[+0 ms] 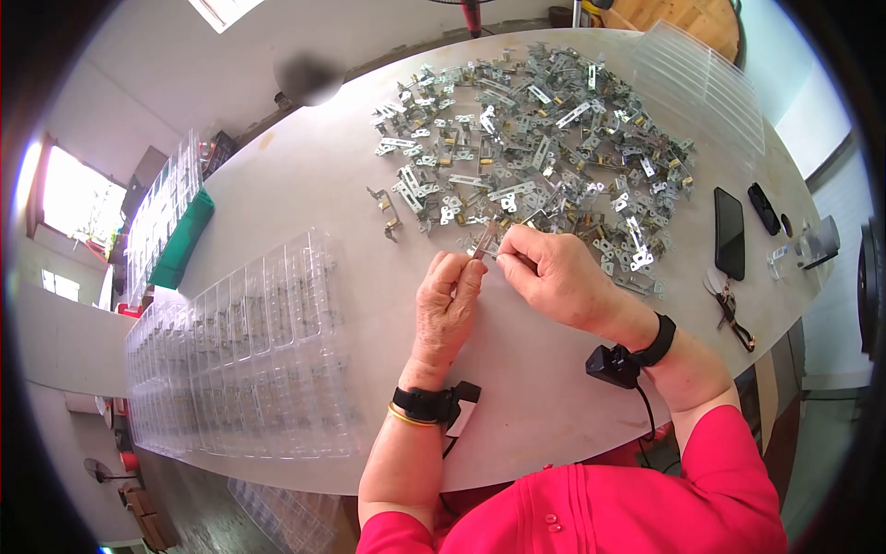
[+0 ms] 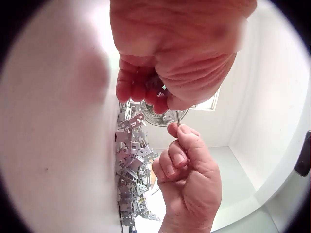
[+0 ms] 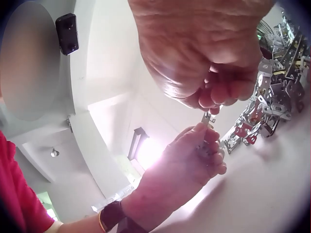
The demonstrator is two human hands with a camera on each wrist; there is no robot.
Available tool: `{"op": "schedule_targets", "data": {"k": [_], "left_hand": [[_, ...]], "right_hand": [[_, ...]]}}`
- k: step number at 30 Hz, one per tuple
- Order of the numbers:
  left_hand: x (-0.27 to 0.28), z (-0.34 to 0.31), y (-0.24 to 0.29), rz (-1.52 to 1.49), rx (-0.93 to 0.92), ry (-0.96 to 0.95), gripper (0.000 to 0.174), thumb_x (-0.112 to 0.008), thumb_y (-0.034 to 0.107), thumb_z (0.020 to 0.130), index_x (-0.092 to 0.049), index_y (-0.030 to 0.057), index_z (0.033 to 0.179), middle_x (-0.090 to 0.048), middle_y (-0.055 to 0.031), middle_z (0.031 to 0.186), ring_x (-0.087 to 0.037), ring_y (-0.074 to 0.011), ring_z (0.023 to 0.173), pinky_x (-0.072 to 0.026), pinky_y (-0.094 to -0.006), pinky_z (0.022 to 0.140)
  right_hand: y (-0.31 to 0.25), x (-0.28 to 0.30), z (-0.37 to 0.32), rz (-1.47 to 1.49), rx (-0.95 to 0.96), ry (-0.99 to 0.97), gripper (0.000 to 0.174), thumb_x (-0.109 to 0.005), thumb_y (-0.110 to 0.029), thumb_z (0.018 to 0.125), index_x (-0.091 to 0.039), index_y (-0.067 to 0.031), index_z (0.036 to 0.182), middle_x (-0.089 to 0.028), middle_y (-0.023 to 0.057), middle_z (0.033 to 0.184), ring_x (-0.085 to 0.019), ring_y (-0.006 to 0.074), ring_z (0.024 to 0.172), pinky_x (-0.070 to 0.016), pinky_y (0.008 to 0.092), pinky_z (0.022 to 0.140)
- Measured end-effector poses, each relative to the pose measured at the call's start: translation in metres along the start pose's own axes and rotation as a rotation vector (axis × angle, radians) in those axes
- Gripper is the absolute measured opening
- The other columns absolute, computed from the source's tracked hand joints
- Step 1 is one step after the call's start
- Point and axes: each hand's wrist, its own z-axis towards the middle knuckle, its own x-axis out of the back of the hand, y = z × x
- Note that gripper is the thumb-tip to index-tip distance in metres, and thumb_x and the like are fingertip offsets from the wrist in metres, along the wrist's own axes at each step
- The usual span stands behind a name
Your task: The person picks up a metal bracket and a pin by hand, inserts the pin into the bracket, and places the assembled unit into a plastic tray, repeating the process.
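Observation:
My left hand point(image 1: 448, 300) holds a small metal bracket point(image 1: 484, 242) between thumb and curled fingers, just in front of the pile. Close on its right, my right hand point(image 1: 563, 277) has thumb and forefinger together at the same piece. In the left wrist view a thin metal strip point(image 2: 178, 117) runs between the two hands, its lower end pinched by the right fingertips point(image 2: 183, 129). Seen from the right wrist, the bracket's holed end point(image 3: 206, 118) sticks up out of the left hand point(image 3: 180, 162). The left fingers hide the rest of it.
A wide pile of metal brackets point(image 1: 544, 138) covers the table's far side. Clear compartment trays point(image 1: 249, 360) lie at left, with a green box point(image 1: 182, 242) beyond. Another clear tray point(image 1: 701, 83) is far right. A phone point(image 1: 729, 234) and keys point(image 1: 729, 309) lie at right.

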Motion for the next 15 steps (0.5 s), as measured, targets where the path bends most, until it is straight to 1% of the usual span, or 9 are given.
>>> {"op": "schedule_targets", "data": {"k": [2, 3, 5, 7, 9, 12, 13, 14, 15], "left_hand": [[-0.0006, 0.0007, -0.004, 0.032, -0.038, 0.004, 0.013, -0.06, 0.01, 0.101, -0.064, -0.0008, 0.097, -0.056, -0.0009, 0.088, -0.054, -0.0099, 0.075, -0.0482, -0.0251, 0.07], [-0.0006, 0.0011, -0.0044, 0.065, -0.076, 0.01, 0.013, -0.06, 0.01, 0.101, -0.064, -0.0009, 0.096, -0.055, -0.0015, 0.088, -0.054, -0.0102, 0.074, -0.048, -0.0251, 0.07], [-0.0021, -0.0001, 0.0019, 0.108, -0.103, -0.005, 0.012, -0.06, 0.009, 0.1, -0.063, -0.0008, 0.095, -0.055, -0.0021, 0.088, -0.054, -0.0104, 0.074, -0.0477, -0.0251, 0.07], [-0.0044, -0.0005, 0.0037, 0.149, -0.13, -0.021, 0.011, -0.06, 0.009, 0.1, -0.063, -0.0007, 0.095, -0.056, -0.0027, 0.088, -0.054, -0.0106, 0.074, -0.0475, -0.025, 0.069], [-0.0058, 0.0001, 0.0003, 0.126, -0.136, 0.011, 0.01, -0.06, 0.008, 0.1, -0.062, -0.0007, 0.095, -0.056, -0.0029, 0.088, -0.054, -0.0106, 0.074, -0.0471, -0.025, 0.069], [-0.0034, 0.0006, -0.0013, 0.11, -0.114, 0.053, 0.01, -0.059, 0.008, 0.1, -0.062, -0.0001, 0.095, -0.056, -0.0023, 0.088, -0.054, -0.0105, 0.074, -0.0475, -0.025, 0.069], [-0.0025, 0.0, -0.001, 0.112, -0.114, 0.057, 0.01, -0.059, 0.008, 0.1, -0.062, -0.0001, 0.095, -0.056, -0.0023, 0.088, -0.054, -0.0105, 0.074, -0.0475, -0.025, 0.069], [-0.0022, -0.0008, -0.0006, 0.067, -0.063, 0.074, 0.012, -0.059, 0.01, 0.101, -0.062, 0.0003, 0.095, -0.057, -0.0021, 0.088, -0.055, -0.0101, 0.075, -0.0477, -0.0247, 0.07], [-0.0021, -0.001, 0.0001, 0.023, -0.014, 0.09, 0.013, -0.058, 0.011, 0.101, -0.063, 0.0007, 0.095, -0.058, -0.0018, 0.089, -0.055, -0.0098, 0.075, -0.0479, -0.0245, 0.071]], "right_hand": [[0.0039, -0.0011, 0.0, 0.009, 0.047, 0.016, 0.011, -0.063, -0.012, 0.094, -0.06, -0.0023, 0.09, -0.058, 0.0098, 0.063, -0.052, 0.0164, 0.053, -0.0434, 0.0326, 0.053], [0.0033, -0.0009, 0.0004, 0.009, 0.047, 0.016, 0.011, -0.063, -0.012, 0.094, -0.06, -0.0023, 0.09, -0.058, 0.0098, 0.063, -0.052, 0.0164, 0.053, -0.0434, 0.0326, 0.053], [0.0007, -0.0002, 0.0015, -0.015, 0.014, 0.076, 0.013, -0.06, -0.013, 0.094, -0.058, -0.0017, 0.089, -0.063, 0.0201, 0.07, -0.064, 0.0395, 0.065, -0.048, 0.0446, 0.056], [-0.001, 0.0013, 0.0024, -0.025, 0.0, 0.093, 0.013, -0.06, -0.013, 0.094, -0.058, -0.0016, 0.088, -0.063, 0.0204, 0.07, -0.064, 0.0399, 0.065, -0.0479, 0.045, 0.056], [-0.0008, 0.0009, 0.0025, -0.037, -0.013, 0.107, 0.013, -0.06, -0.012, 0.094, -0.057, -0.0015, 0.088, -0.063, 0.0207, 0.071, -0.064, 0.0403, 0.065, -0.0477, 0.0455, 0.056], [0.0015, -0.0013, 0.0018, -0.041, 0.042, 0.145, 0.012, -0.059, -0.011, 0.094, -0.056, -0.0013, 0.087, -0.064, 0.0207, 0.072, -0.064, 0.0412, 0.065, -0.0473, 0.0458, 0.055], [0.0023, 0.0001, 0.0025, -0.034, 0.052, 0.109, 0.011, -0.06, -0.011, 0.094, -0.057, -0.0016, 0.089, -0.063, 0.0199, 0.069, -0.063, 0.0386, 0.062, -0.0467, 0.0441, 0.054], [0.0032, 0.0016, 0.0024, -0.027, 0.059, 0.075, 0.01, -0.06, -0.011, 0.094, -0.058, -0.0019, 0.09, -0.062, 0.0191, 0.067, -0.063, 0.036, 0.059, -0.046, 0.0424, 0.054], [0.0022, 0.0046, 0.0021, -0.026, 0.061, 0.075, 0.01, -0.06, -0.011, 0.094, -0.058, -0.0019, 0.09, -0.062, 0.0191, 0.067, -0.063, 0.036, 0.059, -0.046, 0.0424, 0.054]]}}
